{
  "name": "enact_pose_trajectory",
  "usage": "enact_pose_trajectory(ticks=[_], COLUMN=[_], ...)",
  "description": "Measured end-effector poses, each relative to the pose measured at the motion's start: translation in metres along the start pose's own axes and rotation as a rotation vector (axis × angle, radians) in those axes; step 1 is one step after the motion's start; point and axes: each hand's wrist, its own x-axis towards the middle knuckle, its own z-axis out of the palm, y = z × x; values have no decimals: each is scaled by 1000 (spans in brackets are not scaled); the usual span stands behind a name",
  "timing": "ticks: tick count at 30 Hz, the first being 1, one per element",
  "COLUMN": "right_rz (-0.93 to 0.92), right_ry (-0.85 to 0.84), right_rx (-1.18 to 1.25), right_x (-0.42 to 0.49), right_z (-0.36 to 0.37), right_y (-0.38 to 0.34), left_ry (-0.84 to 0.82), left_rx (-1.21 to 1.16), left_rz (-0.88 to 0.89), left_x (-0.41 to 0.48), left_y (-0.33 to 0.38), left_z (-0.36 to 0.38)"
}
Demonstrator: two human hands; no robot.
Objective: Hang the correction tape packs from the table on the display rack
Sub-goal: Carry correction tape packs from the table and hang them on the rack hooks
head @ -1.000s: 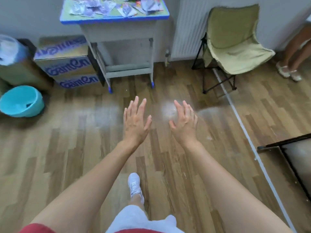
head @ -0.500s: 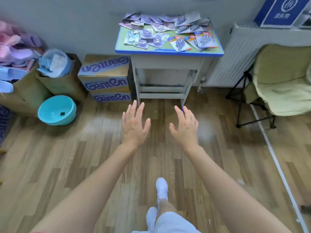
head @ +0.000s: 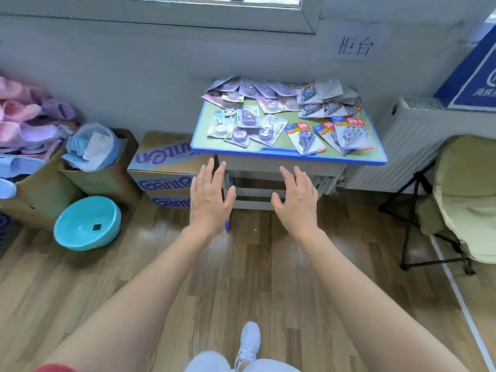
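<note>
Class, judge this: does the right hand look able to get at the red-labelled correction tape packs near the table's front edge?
Probably yes. The right hand is open and empty, just short of the table; the red-labelled packs lie uncovered near its front edge, nothing between.

My one camera sits at head height, wide-angle, facing forward and down: left hand [head: 208, 200] and right hand [head: 296, 204] mid-frame, the table [head: 288, 154] by the wall just beyond them, a shoe [head: 249, 342] at the bottom edge
</note>
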Motion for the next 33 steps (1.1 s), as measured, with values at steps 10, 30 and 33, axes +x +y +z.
enact_pose_trajectory(ticks=[10, 30, 33], right_rz=[72, 206, 184], right_ry=[-39, -145, -173], right_rx=[-4, 39, 43], right_x=[136, 400, 435], right_z=[18, 61, 66], right_y=[15, 70, 79], left_ry=[-108, -416, -429], left_rx=[-46, 118, 132], left_rz=[-12, -79, -144], left_x=[142, 366, 376], left_y=[0, 3, 2], left_z=[42, 171, 182])
